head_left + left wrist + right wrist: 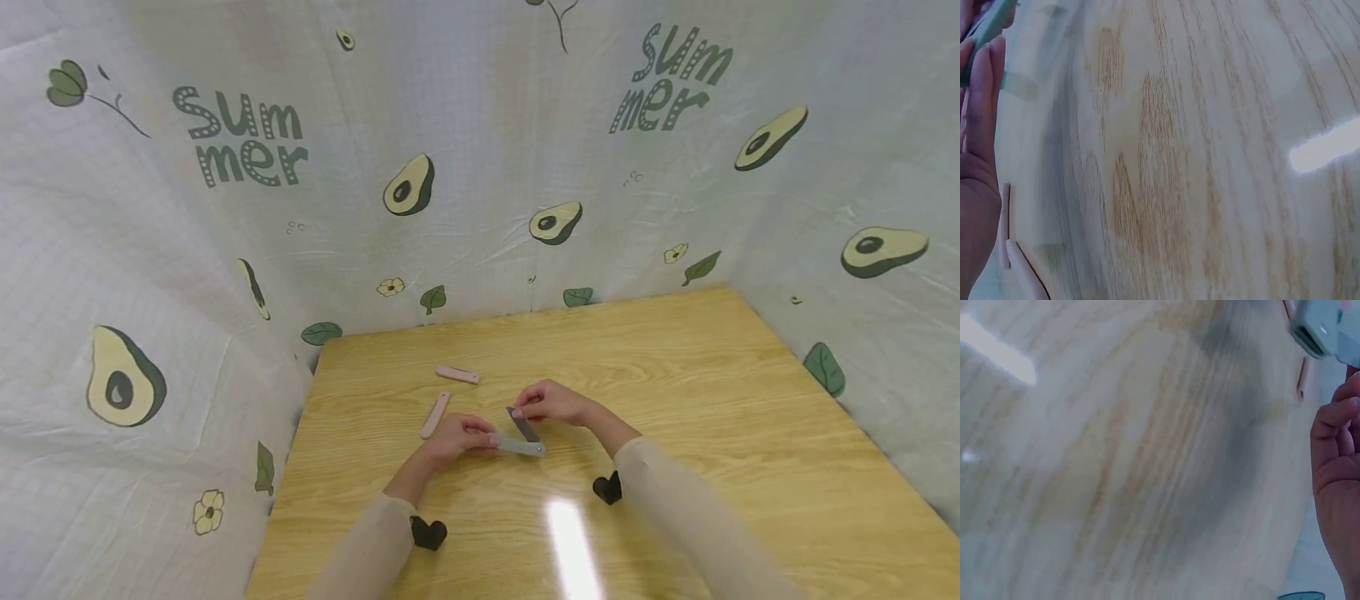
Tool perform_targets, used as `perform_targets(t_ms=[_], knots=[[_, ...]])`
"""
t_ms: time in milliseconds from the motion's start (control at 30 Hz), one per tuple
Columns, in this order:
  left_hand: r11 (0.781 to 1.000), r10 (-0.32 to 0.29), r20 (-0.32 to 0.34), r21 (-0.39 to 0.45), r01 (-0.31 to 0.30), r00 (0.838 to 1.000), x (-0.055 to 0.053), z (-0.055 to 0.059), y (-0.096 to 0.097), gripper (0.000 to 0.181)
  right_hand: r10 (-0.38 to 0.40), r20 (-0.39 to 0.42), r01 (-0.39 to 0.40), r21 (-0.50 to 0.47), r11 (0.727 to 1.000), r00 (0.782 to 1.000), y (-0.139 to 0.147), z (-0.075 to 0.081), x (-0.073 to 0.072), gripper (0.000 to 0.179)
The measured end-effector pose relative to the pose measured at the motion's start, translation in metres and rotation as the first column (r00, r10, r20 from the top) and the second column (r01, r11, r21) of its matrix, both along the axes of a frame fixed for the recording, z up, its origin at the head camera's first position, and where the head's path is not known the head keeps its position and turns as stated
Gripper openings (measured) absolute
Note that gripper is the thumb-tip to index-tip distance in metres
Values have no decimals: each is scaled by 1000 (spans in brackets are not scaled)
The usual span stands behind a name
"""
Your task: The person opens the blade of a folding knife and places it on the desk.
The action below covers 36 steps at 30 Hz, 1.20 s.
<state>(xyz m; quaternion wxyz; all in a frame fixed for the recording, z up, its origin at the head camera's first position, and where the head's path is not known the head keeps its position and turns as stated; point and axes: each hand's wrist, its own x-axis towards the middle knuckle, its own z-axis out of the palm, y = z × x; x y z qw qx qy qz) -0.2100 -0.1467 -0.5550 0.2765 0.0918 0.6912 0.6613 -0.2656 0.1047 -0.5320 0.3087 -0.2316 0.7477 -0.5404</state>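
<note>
A folding knife with a pale green handle [519, 446] is held over the wooden table, its grey blade [526, 427] swung partway out at an angle. My left hand [457, 437] grips the handle's left end between thumb and fingers; the left wrist view shows the same green handle [988, 26] at the top left. Near its tip the blade is pinched by my right hand [553, 403]. In the right wrist view the slotted pivot end of the handle [1314, 332] shows above the right hand [1342, 450]. Two pink folded knives [436, 415] [457, 374] lie beyond the left hand.
The wooden table [675, 375] carries a bright light reflection [572, 546] near its front. A white curtain [480, 108] printed with avocados and leaves hangs along the back and both sides. Black heart-shaped pieces [428, 533] show by both sleeves.
</note>
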Motion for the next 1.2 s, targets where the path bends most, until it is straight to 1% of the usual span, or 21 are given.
perform_targets(t_ms=[67,100,133,200,333,467,600,700,833,933,1000,1100,1200], knots=[[1000,-20,4,-8,20,1000,0,1,1,29,73,-13,-73,32,997,997,1,8,-3,17],[1000,-19,19,-6,19,1000,0,1,1,29,95,-16,-94,44,995,995,1,11,-3,16],[1000,-12,33,3,12,999,0,0,2,28,107,-22,-106,49,993,994,1,13,-4,14],[1000,7,47,16,-7,999,0,1,4,28,102,-28,-100,45,994,994,0,14,-4,12],[998,50,50,33,-51,997,1,1,5,29,50,-42,-49,18,999,998,1,9,-3,13],[995,96,36,38,-97,995,1,0,4,30,-46,-33,46,-20,999,998,6,5,-2,15],[985,170,29,32,-171,985,2,-3,2,31,-175,6,174,-78,982,985,14,2,-2,15],[974,220,23,46,-221,975,2,-4,1,31,-221,18,222,-112,969,975,20,0,-2,15],[960,265,16,89,-265,964,2,-5,1,30,-263,47,267,-156,951,964,28,-2,-1,12],[943,312,23,114,-312,950,1,-6,2,28,-320,82,330,-219,918,944,32,-6,2,8],[928,347,31,131,-348,938,1,-6,3,27,-362,108,378,-272,885,926,33,-10,5,7],[909,389,35,149,-390,920,1,-5,6,26,-418,175,453,-347,821,892,31,-16,12,11],[892,426,34,150,-426,904,1,-4,8,26,-463,252,527,-410,745,850,26,-20,18,17]])
